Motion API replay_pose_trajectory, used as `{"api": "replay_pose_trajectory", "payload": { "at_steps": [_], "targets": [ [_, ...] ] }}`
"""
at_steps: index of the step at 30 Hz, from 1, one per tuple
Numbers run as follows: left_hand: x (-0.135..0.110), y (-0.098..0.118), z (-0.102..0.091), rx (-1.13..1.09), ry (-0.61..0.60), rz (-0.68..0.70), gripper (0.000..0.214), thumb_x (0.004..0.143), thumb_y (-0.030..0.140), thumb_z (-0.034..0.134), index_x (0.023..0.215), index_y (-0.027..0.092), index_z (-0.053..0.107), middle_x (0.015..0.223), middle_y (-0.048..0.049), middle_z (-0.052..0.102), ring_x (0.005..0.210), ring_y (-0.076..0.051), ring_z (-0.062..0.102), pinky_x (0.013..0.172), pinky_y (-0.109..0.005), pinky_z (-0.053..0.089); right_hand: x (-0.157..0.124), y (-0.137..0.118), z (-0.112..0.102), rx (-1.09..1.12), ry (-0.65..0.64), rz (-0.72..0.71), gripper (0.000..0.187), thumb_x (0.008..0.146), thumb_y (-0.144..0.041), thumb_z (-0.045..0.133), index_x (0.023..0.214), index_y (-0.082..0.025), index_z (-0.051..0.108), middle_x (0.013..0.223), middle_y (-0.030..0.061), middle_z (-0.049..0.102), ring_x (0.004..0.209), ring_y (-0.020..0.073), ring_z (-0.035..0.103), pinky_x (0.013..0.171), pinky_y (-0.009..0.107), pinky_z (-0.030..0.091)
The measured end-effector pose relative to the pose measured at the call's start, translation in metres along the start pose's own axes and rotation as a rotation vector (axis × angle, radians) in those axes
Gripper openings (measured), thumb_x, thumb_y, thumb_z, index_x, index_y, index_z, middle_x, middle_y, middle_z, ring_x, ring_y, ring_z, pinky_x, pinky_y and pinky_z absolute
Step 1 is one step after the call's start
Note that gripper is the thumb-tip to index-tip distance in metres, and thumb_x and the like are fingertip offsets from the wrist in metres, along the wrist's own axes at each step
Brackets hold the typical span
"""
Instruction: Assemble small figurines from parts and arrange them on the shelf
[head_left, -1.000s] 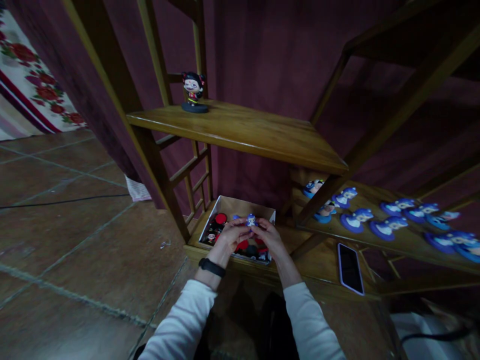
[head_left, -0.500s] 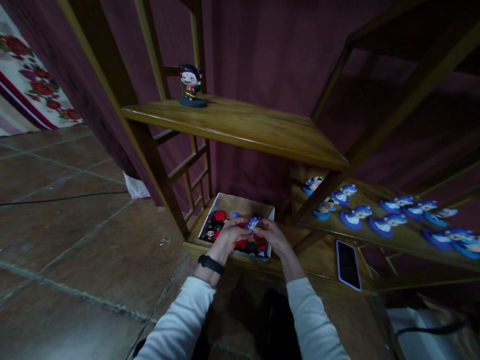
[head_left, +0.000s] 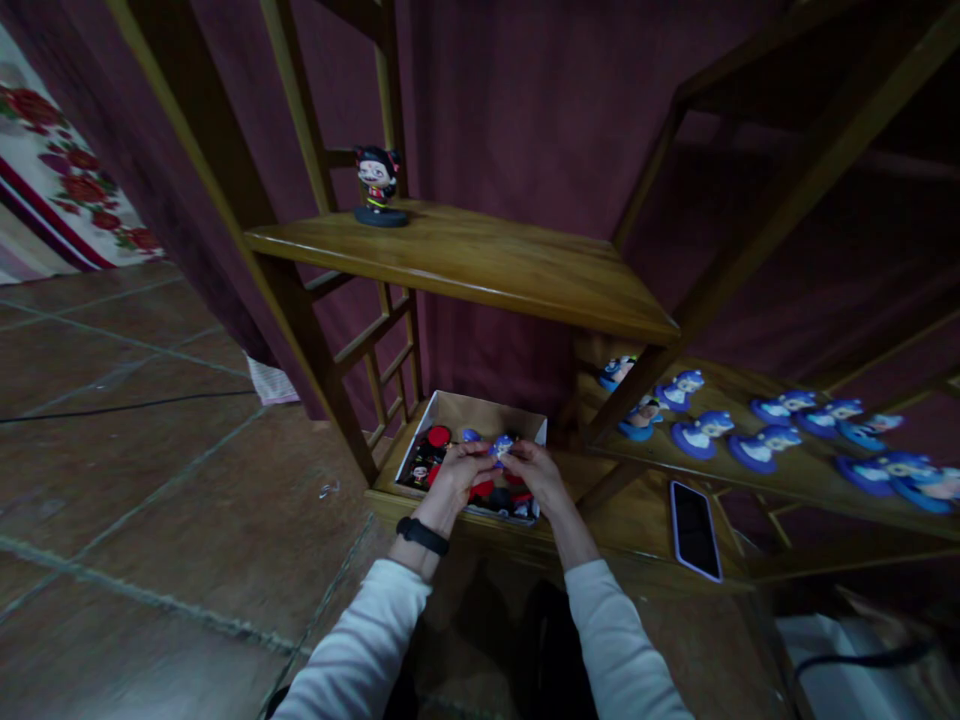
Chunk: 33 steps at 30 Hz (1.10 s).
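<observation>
Between my two hands is a small blue and white figurine (head_left: 501,448), held just above an open cardboard box (head_left: 491,408). My left hand (head_left: 459,474) grips it from the left with closed fingers. From the other side my right hand (head_left: 538,470) pinches it too. Several figurines with red and black parts lie jumbled in the box, among them one with a round red base (head_left: 439,436). My hands and wrists hide part of the box's contents. A dark band (head_left: 421,535) circles my left wrist.
A black-haired figurine (head_left: 377,185) stands on the wooden shelf (head_left: 480,250) above the box. Several blue figurines (head_left: 703,432) are on the lower shelf to the right. A phone (head_left: 694,530) lies on the bottom board. A wooden post (head_left: 285,330) rises left of the box.
The view has shifted slightly. Both hands stay over the box with the blue and white figurine between them; the fingers of the right hand have closed in a little around it.
</observation>
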<state>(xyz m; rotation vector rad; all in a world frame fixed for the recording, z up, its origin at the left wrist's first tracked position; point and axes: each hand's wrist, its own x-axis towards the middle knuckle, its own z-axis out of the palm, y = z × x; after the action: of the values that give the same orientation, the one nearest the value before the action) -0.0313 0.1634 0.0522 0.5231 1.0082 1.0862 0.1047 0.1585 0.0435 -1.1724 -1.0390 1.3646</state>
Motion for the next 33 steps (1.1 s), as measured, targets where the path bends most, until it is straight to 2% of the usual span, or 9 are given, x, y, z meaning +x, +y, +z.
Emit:
{"api": "replay_pose_trajectory", "payload": {
  "at_steps": [5,9,12,18,25,33],
  "targets": [
    [0.0034,-0.0052,0.0002,0.021,0.027,0.019,0.021,0.058,-0.001,0.07,0.074,0.009,0.062,0.064,-0.0047,0.065,0.06,-0.015,0.064,0.065,-0.03,0.056,0.001,0.0026,0.0034,-0.002,0.076,0.028,0.032,0.048,-0.034,0.077,0.071,-0.018,0.064,0.067,-0.0015,0.066,0.063,0.0139,0.058,0.065,0.028,0.046],
    [0.0038,-0.0081,0.0017,-0.01,0.067,0.037,0.018,0.059,0.0,0.069,0.073,0.009,0.062,0.063,-0.004,0.064,0.058,-0.013,0.063,0.063,-0.029,0.055,0.0032,0.0075,0.005,-0.019,0.104,0.0,0.029,0.05,-0.033,0.075,0.072,-0.018,0.064,0.07,-0.0013,0.066,0.066,0.0144,0.059,0.067,0.028,0.046],
    [0.0025,-0.0059,0.0015,-0.057,0.052,0.013,0.017,0.059,0.0,0.069,0.072,0.009,0.062,0.067,-0.0049,0.066,0.061,-0.013,0.063,0.064,-0.028,0.055,0.0025,0.0093,0.0037,-0.025,0.123,0.008,0.029,0.053,-0.034,0.073,0.076,-0.019,0.065,0.073,-0.0011,0.066,0.068,0.0145,0.059,0.068,0.028,0.046],
    [0.0001,0.0005,0.0005,-0.083,-0.001,-0.05,0.018,0.058,-0.001,0.071,0.072,0.009,0.063,0.066,-0.0055,0.067,0.062,-0.014,0.064,0.066,-0.03,0.056,-0.0029,0.006,0.0,0.016,0.115,0.032,0.029,0.057,-0.037,0.071,0.08,-0.02,0.064,0.074,-0.0009,0.065,0.07,0.0147,0.058,0.066,0.027,0.046],
    [0.002,-0.0017,0.0037,-0.069,0.028,-0.008,0.017,0.06,-0.002,0.07,0.071,0.009,0.063,0.066,-0.0052,0.066,0.059,-0.013,0.064,0.062,-0.027,0.055,-0.0024,0.0055,-0.0005,0.082,0.071,0.053,0.031,0.057,-0.036,0.072,0.082,-0.02,0.064,0.079,0.0,0.065,0.074,0.0151,0.058,0.068,0.026,0.045],
    [0.0015,-0.0057,0.0047,-0.04,0.053,0.031,0.016,0.059,0.0,0.071,0.069,0.009,0.063,0.065,-0.0043,0.065,0.057,-0.013,0.062,0.061,-0.027,0.055,-0.0001,0.0068,-0.0027,0.054,0.053,0.075,0.037,0.053,-0.039,0.075,0.082,-0.02,0.064,0.076,-0.0001,0.065,0.069,0.0151,0.058,0.066,0.027,0.044]
  ]
}}
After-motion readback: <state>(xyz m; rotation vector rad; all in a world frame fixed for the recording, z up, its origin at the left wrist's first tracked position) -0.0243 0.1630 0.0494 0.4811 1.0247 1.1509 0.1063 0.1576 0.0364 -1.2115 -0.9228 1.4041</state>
